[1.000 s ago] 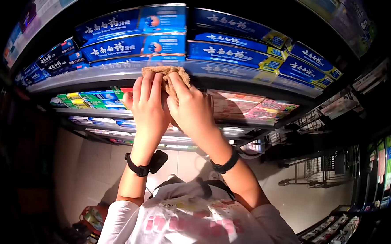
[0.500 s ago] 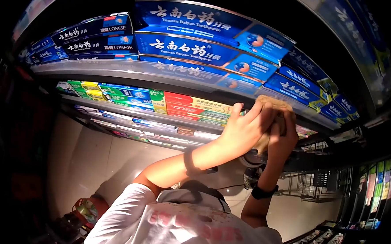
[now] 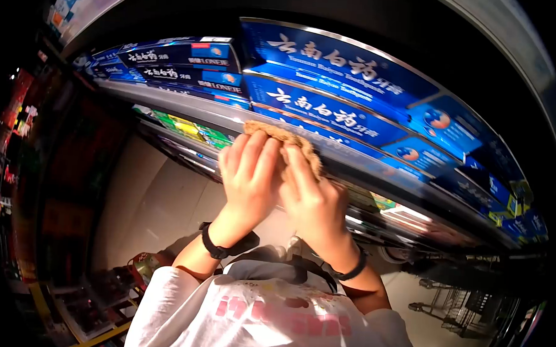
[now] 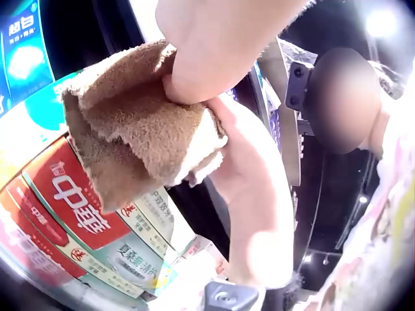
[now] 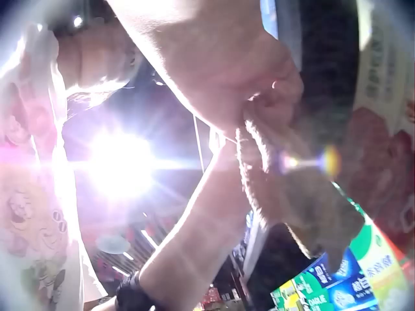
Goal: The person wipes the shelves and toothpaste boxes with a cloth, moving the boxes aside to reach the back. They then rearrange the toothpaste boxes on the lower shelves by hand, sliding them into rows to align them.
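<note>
In the head view a folded brown towelling cloth lies against the front edge of a shelf. My left hand grips its left part, fingers over the top. Close beside it, my right hand holds the right part. The left wrist view shows the cloth folded in layers, with a thumb pressing into it. Glare and shadow blur the cloth in the right wrist view. The shelf edge carries a clear strip, and blue toothpaste boxes stand stacked right behind it.
Dark blue toothpaste boxes fill the shelf farther left. Below, another shelf holds green and yellow boxes and red toothpaste boxes. A shopping cart stands on the floor to the right. Another shelf edge curves overhead.
Both hands slid the cloth leftward along the shelf edge, from the right end of the large blue boxes to their left end. The head view has also turned.
</note>
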`<action>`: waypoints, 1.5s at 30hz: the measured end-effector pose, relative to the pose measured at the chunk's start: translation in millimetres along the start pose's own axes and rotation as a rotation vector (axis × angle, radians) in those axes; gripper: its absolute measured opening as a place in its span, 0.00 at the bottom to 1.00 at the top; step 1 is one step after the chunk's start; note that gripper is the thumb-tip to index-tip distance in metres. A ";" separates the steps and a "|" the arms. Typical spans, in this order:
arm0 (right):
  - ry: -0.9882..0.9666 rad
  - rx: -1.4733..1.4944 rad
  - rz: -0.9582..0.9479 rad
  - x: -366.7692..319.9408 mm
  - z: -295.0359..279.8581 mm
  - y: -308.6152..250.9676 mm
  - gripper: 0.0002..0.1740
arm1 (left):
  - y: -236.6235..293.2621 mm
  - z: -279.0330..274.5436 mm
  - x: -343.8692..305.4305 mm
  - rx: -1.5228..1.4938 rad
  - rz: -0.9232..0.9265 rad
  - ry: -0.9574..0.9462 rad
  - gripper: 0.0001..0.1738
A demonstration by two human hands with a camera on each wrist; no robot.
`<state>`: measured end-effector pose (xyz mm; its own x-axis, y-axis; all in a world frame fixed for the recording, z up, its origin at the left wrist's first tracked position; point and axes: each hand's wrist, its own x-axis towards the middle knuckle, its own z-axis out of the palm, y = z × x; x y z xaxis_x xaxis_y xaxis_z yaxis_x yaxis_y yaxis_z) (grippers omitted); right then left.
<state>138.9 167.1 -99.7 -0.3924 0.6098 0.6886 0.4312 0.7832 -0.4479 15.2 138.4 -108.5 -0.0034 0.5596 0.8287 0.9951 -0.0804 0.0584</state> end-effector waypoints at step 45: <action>0.297 -0.234 0.203 105.6 271.2 -168.6 0.23 | -329.4 -43.6 -5.7 -0.283 0.173 -0.099 0.21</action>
<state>-195.6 132.3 -106.1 -0.0438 0.6606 0.7495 0.6615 0.5814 -0.4737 -316.8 125.7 -108.2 0.1867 0.5937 0.7827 0.9128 -0.3994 0.0852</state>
